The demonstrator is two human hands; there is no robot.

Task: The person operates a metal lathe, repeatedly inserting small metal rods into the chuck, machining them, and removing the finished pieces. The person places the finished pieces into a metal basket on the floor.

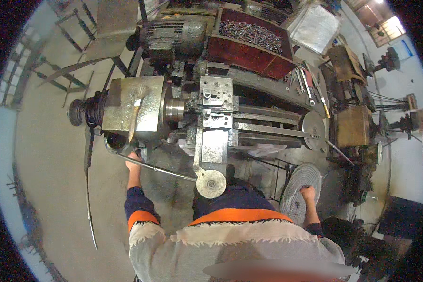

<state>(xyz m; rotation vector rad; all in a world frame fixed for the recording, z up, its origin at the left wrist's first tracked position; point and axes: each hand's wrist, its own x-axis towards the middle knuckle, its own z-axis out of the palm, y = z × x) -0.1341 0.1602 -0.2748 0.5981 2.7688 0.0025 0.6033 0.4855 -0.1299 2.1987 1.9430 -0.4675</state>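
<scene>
My left hand is closed beside the front of a lathe-like machine, just below its metal headstock cover. What its fingers hold is hidden. Close to that hand runs a long metal rod, which meets a round metal disc in front of my body. At the right, my right hand is over a round grey ridged disc. Its fingers are pinched together near a small dark thing, too small to name. More small dark bits lie on the disc below that hand.
Behind the machine's tool slide stands a red bin full of small metal parts. Wrenches lie right of it. A flat bar joins the slide to a round plate. An electric motor sits at the back. A thin rod stands at left.
</scene>
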